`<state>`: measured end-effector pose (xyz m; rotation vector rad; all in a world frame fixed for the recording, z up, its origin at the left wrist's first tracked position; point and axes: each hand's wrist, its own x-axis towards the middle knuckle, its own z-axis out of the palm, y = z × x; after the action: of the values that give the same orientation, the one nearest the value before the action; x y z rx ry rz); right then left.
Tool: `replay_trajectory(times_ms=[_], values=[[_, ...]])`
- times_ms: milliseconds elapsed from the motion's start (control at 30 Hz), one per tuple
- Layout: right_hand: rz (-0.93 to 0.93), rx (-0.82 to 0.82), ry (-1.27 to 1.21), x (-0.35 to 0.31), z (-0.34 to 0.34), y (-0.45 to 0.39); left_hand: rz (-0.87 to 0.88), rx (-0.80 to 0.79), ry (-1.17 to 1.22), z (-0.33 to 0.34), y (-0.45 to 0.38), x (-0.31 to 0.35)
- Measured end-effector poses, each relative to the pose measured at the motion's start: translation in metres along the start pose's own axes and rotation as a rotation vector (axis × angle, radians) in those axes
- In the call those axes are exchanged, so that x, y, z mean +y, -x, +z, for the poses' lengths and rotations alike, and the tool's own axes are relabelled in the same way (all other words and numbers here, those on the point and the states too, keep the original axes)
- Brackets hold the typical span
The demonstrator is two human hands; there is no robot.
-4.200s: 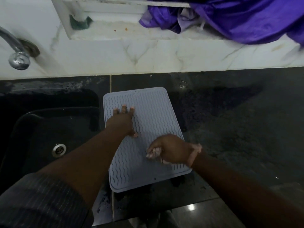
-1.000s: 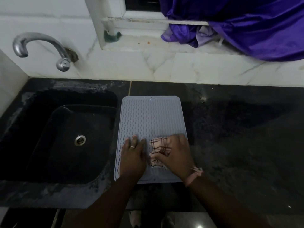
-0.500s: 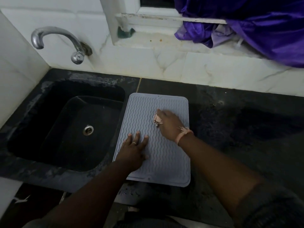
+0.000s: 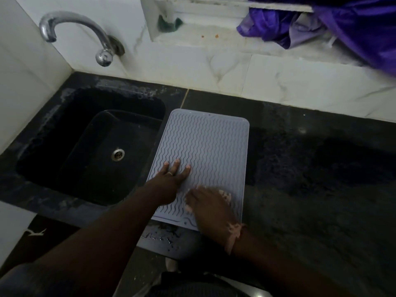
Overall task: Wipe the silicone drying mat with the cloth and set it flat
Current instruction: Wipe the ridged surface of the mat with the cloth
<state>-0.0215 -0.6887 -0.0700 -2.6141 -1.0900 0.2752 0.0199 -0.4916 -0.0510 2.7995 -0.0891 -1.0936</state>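
Forearms enter from the near edge and reach onto the silicone drying mat, which lies flat on the black desk just beside the sink, its left edge along the sink rim. The mat is a grey rectangle with rounded corners and wavy ridges; its long axis runs from the near desk edge toward the back wall, with the short near edge at the desk's front lip and the far edge tilted slightly to the right. No brand, label or readable writing shows on the mat. The right hand sits on the near right part of the mat, motion-blurred, with its grip curled over the cloth, of which only a pale edge shows past the fingers. A pink band circles that wrist. The left hand rests on the near left part of the mat, palm down, grip wide with straight fingers spread and pressing the surface; a ring is on one finger. Farther back, a chrome tap projects from the white marble wall above the sink, and purple fabric hangs over the window ledge at the far right.
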Motion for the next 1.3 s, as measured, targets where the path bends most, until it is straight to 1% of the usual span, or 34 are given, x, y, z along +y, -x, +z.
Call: replay_trajectory(times_ms=[67, 100, 167, 200, 233, 267, 333, 367, 400, 433, 500, 567, 667, 767, 867, 933, 1000, 1100, 1233, 1300], values=[[-0.072, -0.098, -0.009, -0.007, 0.0, 0.01, -0.01, -0.02, 0.001, -0.001, 0.0, 0.001], [-0.09, -0.132, -0.044, -0.008, -0.006, 0.012, -0.013, 0.0, 0.0, 0.001, 0.001, 0.002], [-0.07, -0.176, -0.223, -0.002, -0.03, 0.007, -0.018, 0.069, -0.005, 0.006, 0.004, 0.005], [-0.027, -0.166, -0.314, 0.005, -0.041, -0.001, -0.02, 0.11, -0.002, 0.008, 0.006, 0.007], [0.029, -0.123, -0.372, 0.012, -0.051, -0.011, -0.028, 0.16, 0.016, 0.01, 0.007, 0.008], [0.074, -0.04, -0.379, 0.022, -0.058, -0.024, -0.055, 0.224, 0.053, 0.015, 0.01, 0.011], [0.114, 0.128, -0.274, 0.046, -0.059, -0.051, -0.173, 0.378, 0.168, 0.026, 0.019, 0.016], [0.128, 0.146, -0.21, 0.055, -0.056, -0.062, -0.242, 0.432, 0.235, 0.034, 0.025, 0.017], [0.133, 0.125, -0.149, 0.061, -0.05, -0.072, -0.293, 0.451, 0.288, 0.04, 0.03, 0.017], [0.131, 0.101, -0.108, 0.064, -0.043, -0.079, -0.323, 0.431, 0.309, 0.048, 0.035, 0.017], [0.117, 0.081, -0.072, 0.064, -0.03, -0.083, -0.329, 0.376, 0.279, 0.059, 0.041, 0.012], [0.108, 0.104, -0.043, 0.053, -0.023, -0.076, -0.325, 0.372, 0.218, 0.061, 0.039, 0.007], [0.057, 0.089, -0.04, 0.028, -0.017, -0.05, -0.346, 0.358, 0.146, 0.062, 0.035, 0.006], [0.026, 0.089, -0.057, -0.002, -0.007, -0.014, -0.319, 0.364, 0.123, 0.063, 0.037, 0.004], [0.002, 0.046, -0.069, -0.027, 0.006, 0.011, -0.299, 0.361, 0.106, 0.062, 0.038, 0.002], [-0.018, 0.037, -0.125, -0.036, 0.01, 0.021, -0.298, 0.347, 0.115, 0.06, 0.038, 0.004], [-0.012, -0.01, -0.217, -0.039, 0.007, 0.027, -0.293, 0.344, 0.128, 0.06, 0.037, 0.004], [0.074, -0.079, -0.4, -0.038, -0.007, 0.032, -0.28, 0.351, 0.179, 0.066, 0.034, 0.001], [0.163, -0.068, -0.567, -0.041, -0.025, 0.037, -0.241, 0.424, 0.217, 0.074, 0.042, 0.014], [0.213, -0.039, -0.598, -0.039, -0.028, 0.043, -0.174, 0.476, 0.247, 0.08, 0.051, 0.027]])
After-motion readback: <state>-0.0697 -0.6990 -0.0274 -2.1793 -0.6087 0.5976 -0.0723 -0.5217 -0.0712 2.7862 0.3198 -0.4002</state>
